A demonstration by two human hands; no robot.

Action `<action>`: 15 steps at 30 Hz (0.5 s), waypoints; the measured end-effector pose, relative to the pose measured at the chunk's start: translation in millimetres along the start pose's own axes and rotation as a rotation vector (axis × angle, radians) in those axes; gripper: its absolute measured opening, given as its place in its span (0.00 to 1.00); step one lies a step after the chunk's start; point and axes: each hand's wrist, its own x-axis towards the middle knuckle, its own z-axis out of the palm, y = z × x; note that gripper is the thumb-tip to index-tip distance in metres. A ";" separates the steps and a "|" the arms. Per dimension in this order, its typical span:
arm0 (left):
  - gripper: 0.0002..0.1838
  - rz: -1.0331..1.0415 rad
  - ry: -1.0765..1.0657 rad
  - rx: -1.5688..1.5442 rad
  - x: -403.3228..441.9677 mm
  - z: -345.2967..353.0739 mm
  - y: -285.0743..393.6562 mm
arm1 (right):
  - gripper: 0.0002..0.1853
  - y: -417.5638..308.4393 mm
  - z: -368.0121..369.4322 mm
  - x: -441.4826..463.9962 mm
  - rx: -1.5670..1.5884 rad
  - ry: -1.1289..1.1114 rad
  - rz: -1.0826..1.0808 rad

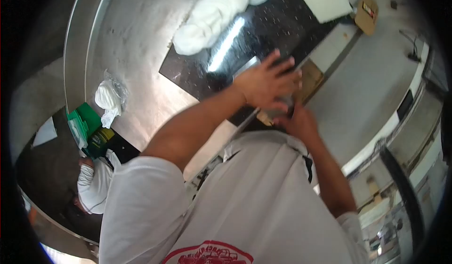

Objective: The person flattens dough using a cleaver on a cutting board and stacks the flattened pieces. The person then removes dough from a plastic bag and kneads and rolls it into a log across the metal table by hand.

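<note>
Fingers spread, the left hand (264,83) is over the near part of a glossy, white-flecked black slab (280,21); the right hand (302,124) is just beside it, finger state impossible to tell. A puffy, lumpy white dough-like roll (214,17) lies along the slab.

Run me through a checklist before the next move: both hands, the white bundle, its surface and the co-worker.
1. Left hand open: ok, fingers spread.
2. Right hand empty: cannot tell, its fingers are blurred and the space between the hands is unclear.
3. White bundle resting on the dark slab: ok, though the picture's top edge cuts it off.
4. Hands apart from the bundle: ok, neither touches it.
5. Co-worker's sleeve away from both hands: ok, off at the picture's left.
</note>
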 end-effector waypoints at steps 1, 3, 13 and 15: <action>0.39 -0.035 0.040 0.055 6.6 -6.5 -7.0 | 0.43 -6.1 -10.3 -0.5 0.016 -0.001 0.030; 0.39 -0.048 0.088 0.092 16.6 -16.4 -36.5 | 0.41 -19.3 -43.5 33.9 -0.108 -0.031 -0.064; 0.38 -0.008 0.015 -0.111 -1.1 13.8 18.5 | 0.40 21.4 7.7 -2.9 0.097 -0.042 -0.138; 0.37 -0.054 0.034 -0.061 13.9 1.1 -2.9 | 0.41 5.1 -10.6 -10.8 0.116 -0.092 0.077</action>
